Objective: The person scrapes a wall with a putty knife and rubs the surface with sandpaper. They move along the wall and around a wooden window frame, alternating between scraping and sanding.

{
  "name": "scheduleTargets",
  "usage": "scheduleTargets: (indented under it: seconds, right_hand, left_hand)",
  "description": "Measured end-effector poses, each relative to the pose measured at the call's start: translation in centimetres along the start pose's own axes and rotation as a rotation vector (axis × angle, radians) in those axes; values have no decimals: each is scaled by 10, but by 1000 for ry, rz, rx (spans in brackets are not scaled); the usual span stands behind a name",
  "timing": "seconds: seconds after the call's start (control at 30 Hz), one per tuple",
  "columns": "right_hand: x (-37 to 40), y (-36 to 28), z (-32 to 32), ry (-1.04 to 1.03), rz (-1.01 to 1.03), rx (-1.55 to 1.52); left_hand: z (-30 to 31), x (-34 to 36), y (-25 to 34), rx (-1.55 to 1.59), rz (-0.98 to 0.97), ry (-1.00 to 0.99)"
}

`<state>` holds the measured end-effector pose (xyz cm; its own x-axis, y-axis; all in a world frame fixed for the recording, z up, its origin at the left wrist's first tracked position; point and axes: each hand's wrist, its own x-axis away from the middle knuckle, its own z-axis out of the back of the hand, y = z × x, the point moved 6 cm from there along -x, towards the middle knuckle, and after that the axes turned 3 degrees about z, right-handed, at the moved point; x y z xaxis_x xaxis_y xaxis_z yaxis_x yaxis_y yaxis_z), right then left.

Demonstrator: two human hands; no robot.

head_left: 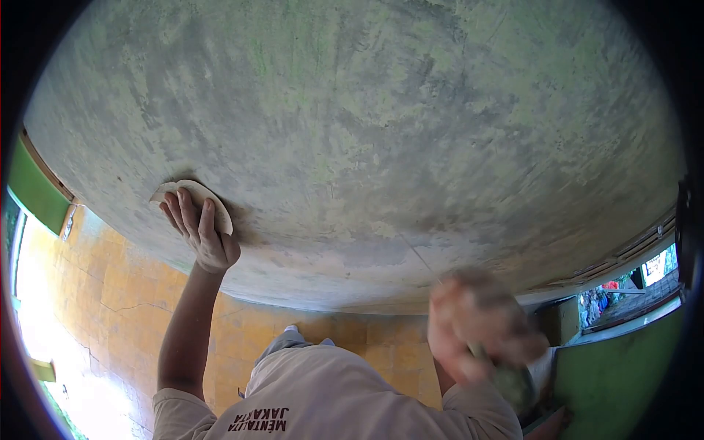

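Observation:
My left hand (pixel 203 229) presses a pale, curved flat sheet (pixel 192 189) against the mottled grey-green wall (pixel 352 139). Its fingers lie spread over the sheet, which has a rounded edge on the right and a torn-looking left end. Dark smudges mark the wall around it. Low on the right, my right hand (pixel 477 326) is badly smeared by motion, so its fingers and anything in them cannot be made out. A thin pale line runs from near that hand up across the wall. Just below it shows a blurred greenish rounded shape (pixel 515 389).
Orange floor tiles (pixel 132 286) with cracks lie below the wall. Green-painted panels stand at the left (pixel 40 187) and lower right (pixel 623 374). Bright openings show on both sides, the right one with a window ledge (pixel 631 319).

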<state>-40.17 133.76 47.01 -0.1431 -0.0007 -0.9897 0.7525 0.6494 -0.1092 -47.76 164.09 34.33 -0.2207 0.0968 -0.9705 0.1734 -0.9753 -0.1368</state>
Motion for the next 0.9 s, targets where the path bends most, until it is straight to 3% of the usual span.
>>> scheduleTargets:
  seconds: [0.03,0.1,0.2,0.23,0.3,0.37,0.43,0.5,0.57,0.6,0.7,0.8,0.9]
  right_hand:
    - [2,13,-1,-21,-124,109]
    - [-2,14,7,-58,-104,-10]
    - [0,-11,17,31,170,-160]
    - [0,-7,14,30,167,-158]
    - [4,17,5,-32,-19,61]
    - [4,19,16,-94,-92,-70]
    - [1,-6,20,49,148,-124]
    - [9,-10,20,75,152,-111]
    - [12,14,13,47,-143,55]
    - [10,16,18,19,-150,-2]
    - [14,-9,23,97,19,-52]
    - [22,4,25,32,40,0]
    - [34,-2,32,178,95,-91]
  left_hand:
    - [0,0,0,10,-1,-2]
    - [1,-1,1,6,-6,0]
    - [0,-2,1,-1,-8,3]
    - [0,-1,1,-2,-11,-1]
    - [0,-1,2,18,6,16]
    - [-1,-2,2,38,18,45]
    - [-1,-1,0,27,7,44]
    - [-1,-4,2,19,-1,45]
    - [0,-5,4,23,-16,36]
    - [0,-4,4,24,-12,37]
    - [-1,-5,2,23,-18,37]
    - [1,-2,4,16,-29,27]
    - [-2,-2,3,9,-48,20]
